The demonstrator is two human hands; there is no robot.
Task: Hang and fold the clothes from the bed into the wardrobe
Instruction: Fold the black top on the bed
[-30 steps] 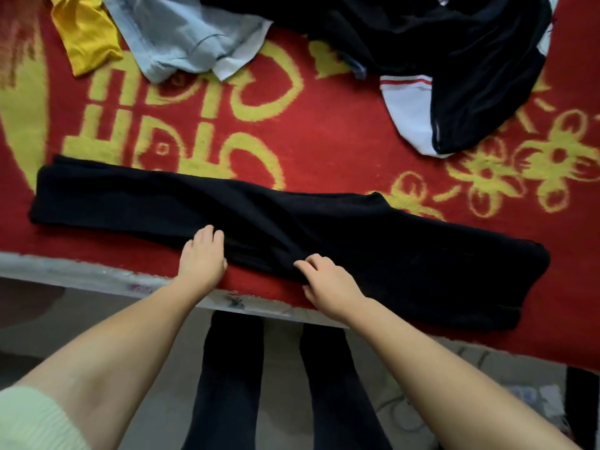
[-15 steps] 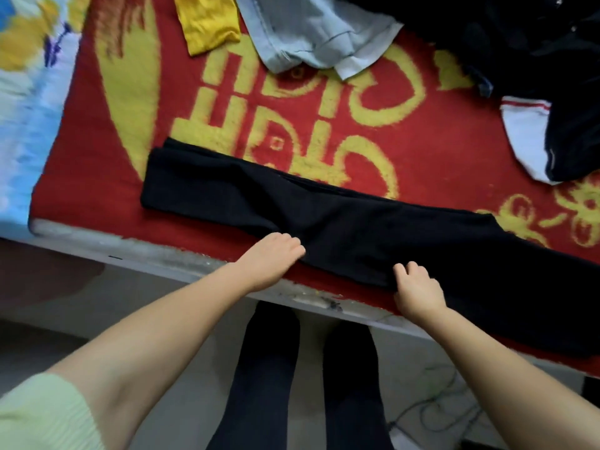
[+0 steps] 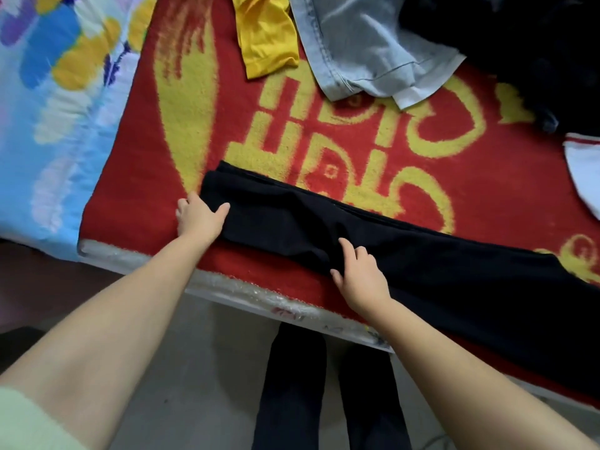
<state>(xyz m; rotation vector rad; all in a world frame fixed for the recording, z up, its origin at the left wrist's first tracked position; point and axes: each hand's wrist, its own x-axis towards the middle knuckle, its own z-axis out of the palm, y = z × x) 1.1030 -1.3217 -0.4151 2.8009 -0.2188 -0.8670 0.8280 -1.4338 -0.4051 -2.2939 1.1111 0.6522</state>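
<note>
Red-and-yellow blanket (image 3: 406,190) covers the bed, where black trousers (image 3: 422,271) lie lengthwise, folded narrow — barely begun. The left hand (image 3: 199,219) grips their end, thumb on top; the right hand (image 3: 360,274) presses mid-length, fingers loosely spread. Beyond both hands a yellow garment (image 3: 263,40), denim piece (image 3: 363,50) and dark heap (image 3: 519,43) wait — unfolded.

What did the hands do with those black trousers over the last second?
The left hand slid from the middle of the black trousers out to their left end and now grips it, thumb on top. The right hand stayed near the middle, fingers on the cloth. The trousers stayed stretched along the red blanket; the other clothes did not move.
</note>
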